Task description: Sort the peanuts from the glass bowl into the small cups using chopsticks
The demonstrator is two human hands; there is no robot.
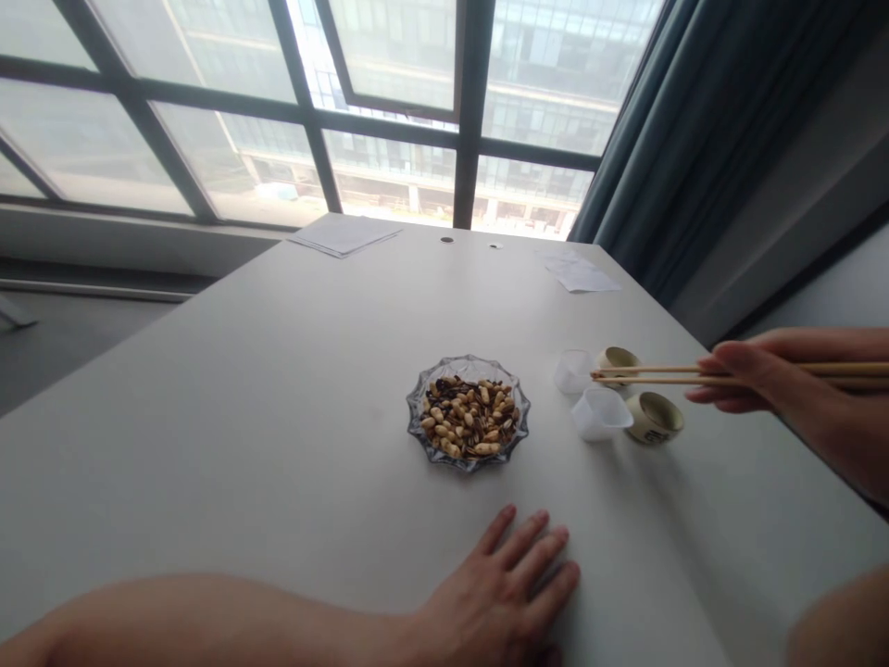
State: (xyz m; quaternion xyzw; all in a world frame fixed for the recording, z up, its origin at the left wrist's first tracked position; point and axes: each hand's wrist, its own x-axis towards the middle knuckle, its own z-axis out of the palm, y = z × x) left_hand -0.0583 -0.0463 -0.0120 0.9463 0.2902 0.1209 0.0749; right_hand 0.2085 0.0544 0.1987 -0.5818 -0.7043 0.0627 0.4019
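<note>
The right hand (pixel 770 375) pinches bamboo chopsticks (pixel 659 373), their tips just beside a ceramic cup (pixel 617 363). The left hand (pixel 504 593) lies spread on the table (pixel 208 445), nearest a glass dish (pixel 411 412) of shelled nuts (pixel 467 419). (A slack pinch could splay the tips and tip the cup.)

Glass dish (pixel 415 412) of nuts (pixel 469 419) on table (pixel 278 389), cups (pixel 601 413) to R.

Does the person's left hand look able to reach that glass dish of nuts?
Probably yes: the left hand lies flat on the white table just below the glass dish of nuts, and nothing stands between them.
</note>
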